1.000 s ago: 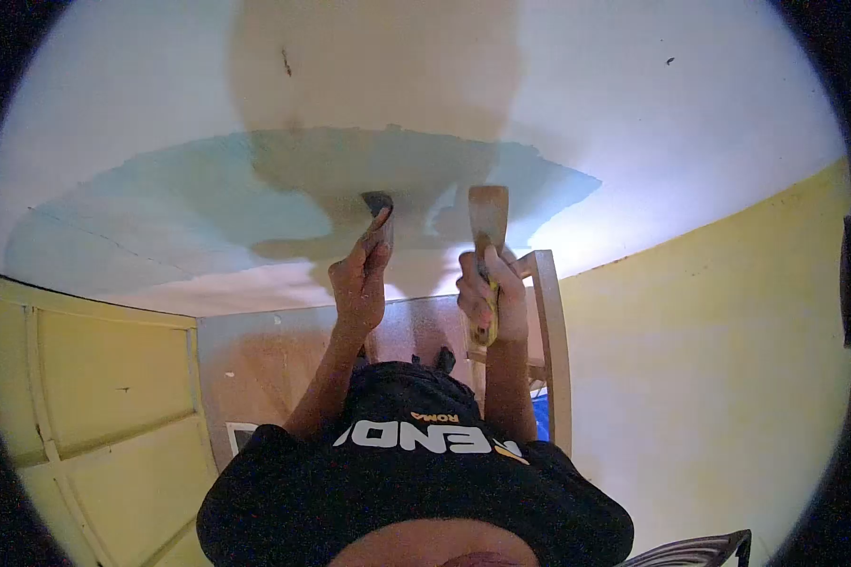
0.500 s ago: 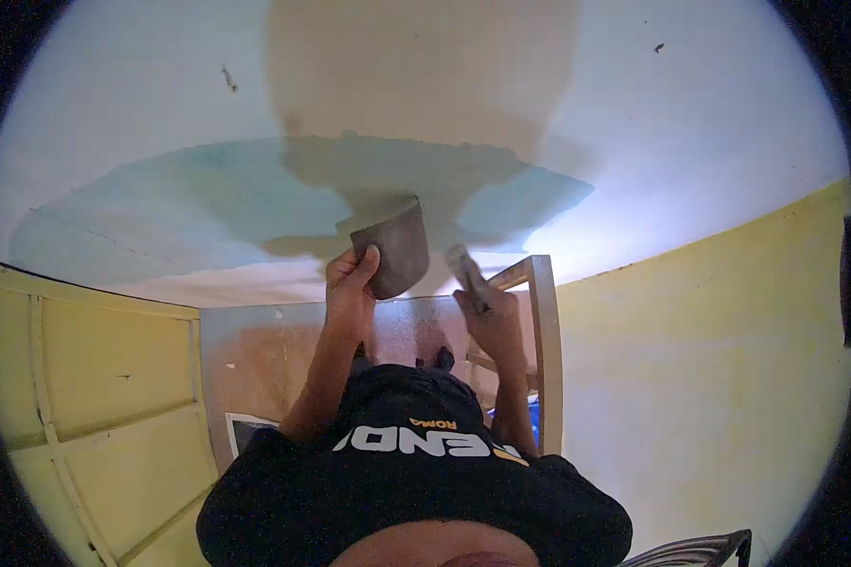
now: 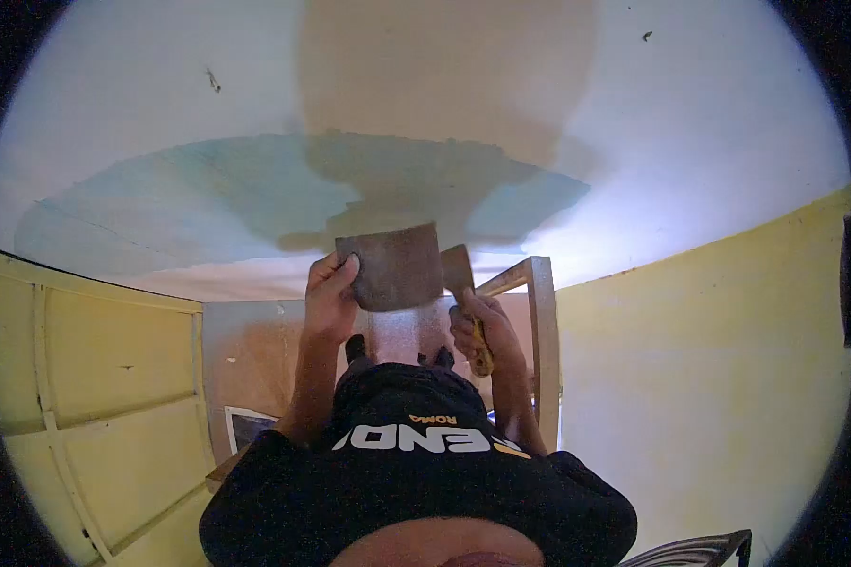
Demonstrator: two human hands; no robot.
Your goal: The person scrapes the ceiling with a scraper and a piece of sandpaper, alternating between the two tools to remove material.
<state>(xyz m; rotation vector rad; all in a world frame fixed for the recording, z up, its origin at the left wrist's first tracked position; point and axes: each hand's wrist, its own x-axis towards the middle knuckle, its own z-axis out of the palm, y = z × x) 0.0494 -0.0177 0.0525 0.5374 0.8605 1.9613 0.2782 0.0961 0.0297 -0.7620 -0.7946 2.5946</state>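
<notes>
My left hand (image 3: 331, 295) pinches the left edge of a thin brown curved sheet (image 3: 392, 269), its thumb on the near face. To the right, my right hand (image 3: 487, 329) is wrapped around the yellowish handle of a putty knife (image 3: 459, 268). The knife's blade points upward, right beside the sheet's right edge. Beyond both tools spreads a pale wall surface with a bluish-green patch (image 3: 255, 189), partly covered by my shadow.
A wooden frame post (image 3: 542, 350) rises close to my right arm. Yellow panels (image 3: 113, 378) stand at the left and a yellow wall (image 3: 690, 378) at the right. A framed picture (image 3: 248, 425) sits low at the left, and a dark curved object (image 3: 700, 548) at bottom right.
The brown sheet has turned to show more of its broad face and come slightly lower. My right hand has tilted, so the putty knife's blade and yellow handle now show clearly.
</notes>
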